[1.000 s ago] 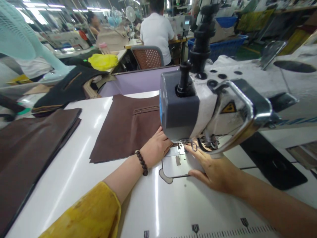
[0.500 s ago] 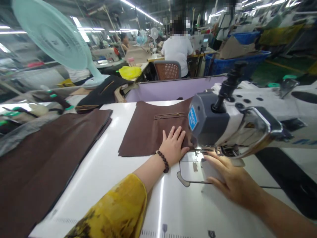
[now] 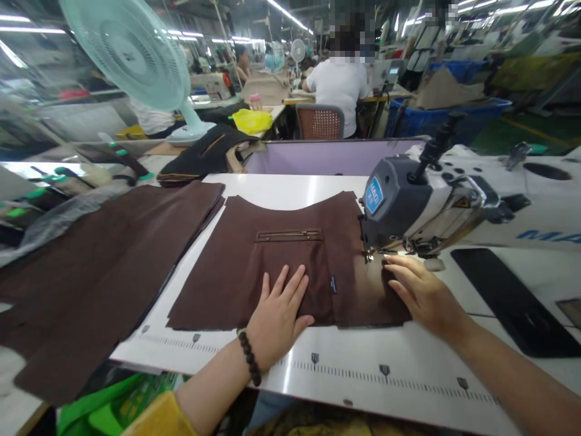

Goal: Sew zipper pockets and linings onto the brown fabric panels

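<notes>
1. Nearest, a ruler scale (image 3: 349,374) runs along the white table (image 3: 254,350), likely there for measuring work laid beside it.
2. The left hand (image 3: 279,318) rests palm down on the brown panel (image 3: 218,260), fingers spread wide, pinching nothing; the spread probably keeps the panel flat. A beaded bracelet (image 3: 249,357) circles the wrist.
3. The panel lies flat on the table, its right part reaching under the machine (image 3: 399,197). A small dark label (image 3: 334,284) sits right of the left hand.
4. The right hand (image 3: 422,290) is at the panel's right edge, just beside the metal foot (image 3: 369,257). Thumb and forefinger stand apart, apparently to steady the edge; the other fingertips are hidden.
5. Beyond the left hand, a zip (image 3: 290,234) runs across the panel, facing up, clear of the fingers.
6. To the left, more brown pieces (image 3: 118,242) are stacked, perhaps to be within easy reach. To the right lies a black pad (image 3: 508,297).
7. Farther back, a pale fan (image 3: 131,60) stands angled, presumably for cooling.
8. Farthest, a person in white (image 3: 338,88) sits facing away.
</notes>
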The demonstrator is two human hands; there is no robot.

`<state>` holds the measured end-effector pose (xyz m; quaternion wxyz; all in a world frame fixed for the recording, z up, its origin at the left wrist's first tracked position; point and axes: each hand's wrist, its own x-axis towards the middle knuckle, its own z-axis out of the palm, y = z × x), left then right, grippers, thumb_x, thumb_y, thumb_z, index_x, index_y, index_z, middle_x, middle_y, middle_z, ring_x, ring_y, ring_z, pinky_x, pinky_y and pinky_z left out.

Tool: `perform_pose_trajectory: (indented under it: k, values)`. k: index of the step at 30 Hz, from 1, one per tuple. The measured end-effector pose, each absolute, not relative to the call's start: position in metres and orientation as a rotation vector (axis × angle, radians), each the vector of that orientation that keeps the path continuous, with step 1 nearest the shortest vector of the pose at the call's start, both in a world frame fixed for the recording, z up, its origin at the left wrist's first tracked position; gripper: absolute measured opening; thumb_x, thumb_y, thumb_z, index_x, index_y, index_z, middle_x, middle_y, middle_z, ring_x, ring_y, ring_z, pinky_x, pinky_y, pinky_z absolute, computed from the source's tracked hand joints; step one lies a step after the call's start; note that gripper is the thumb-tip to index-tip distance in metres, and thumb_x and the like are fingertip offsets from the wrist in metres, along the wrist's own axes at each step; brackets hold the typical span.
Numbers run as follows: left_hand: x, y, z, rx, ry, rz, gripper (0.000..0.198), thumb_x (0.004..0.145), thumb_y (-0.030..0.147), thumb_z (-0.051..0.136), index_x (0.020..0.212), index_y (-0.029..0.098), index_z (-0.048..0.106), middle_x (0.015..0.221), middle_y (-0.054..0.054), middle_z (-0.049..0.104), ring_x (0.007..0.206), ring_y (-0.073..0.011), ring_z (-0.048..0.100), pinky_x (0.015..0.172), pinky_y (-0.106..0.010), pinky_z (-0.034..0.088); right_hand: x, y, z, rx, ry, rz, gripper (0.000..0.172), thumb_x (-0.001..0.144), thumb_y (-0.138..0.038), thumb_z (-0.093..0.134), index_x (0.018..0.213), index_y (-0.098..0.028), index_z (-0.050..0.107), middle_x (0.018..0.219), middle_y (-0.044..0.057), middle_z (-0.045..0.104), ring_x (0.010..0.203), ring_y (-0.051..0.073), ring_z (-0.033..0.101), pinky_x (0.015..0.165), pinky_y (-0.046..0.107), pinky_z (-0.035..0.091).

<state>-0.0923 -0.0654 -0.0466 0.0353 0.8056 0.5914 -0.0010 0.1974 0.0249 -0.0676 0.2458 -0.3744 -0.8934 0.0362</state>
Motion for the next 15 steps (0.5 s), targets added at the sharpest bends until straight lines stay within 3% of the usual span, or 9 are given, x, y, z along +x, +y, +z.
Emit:
perform_pose_trajectory:
  k: [8, 15]
  values:
    - [-0.104, -0.068, -0.028, 2.373, 1.796, -0.036, 0.067, 0.078, 0.034, 0.056, 0.134, 0.016, 0.025, 0.143, -0.012, 0.01, 0.13, -0.0303, 0.012, 0.101, -0.056, 0.021, 0.198, 0.026, -0.074, -1.033, -2.416, 0.029, 0.021, 0.087, -0.025, 0.039, 0.104, -0.02, 0.049, 0.117, 0.01, 0.05, 0.109, 0.023, 0.047, 0.091, 0.04, 0.042]
    - [-0.127, -0.08, -0.017, 2.146, 1.904, -0.197, 0.063, 0.077, 0.02, 0.057, 0.131, 0.037, 0.028, 0.142, -0.009, 0.017, 0.129, -0.0306, 0.015, 0.096, -0.063, 0.02, 0.204, 0.035, -0.089, -0.922, -2.417, -0.193, 0.027, 0.085, -0.034, 0.042, 0.104, -0.02, 0.053, 0.113, 0.007, 0.056, 0.1, 0.022, 0.055, 0.076, 0.032, 0.051]
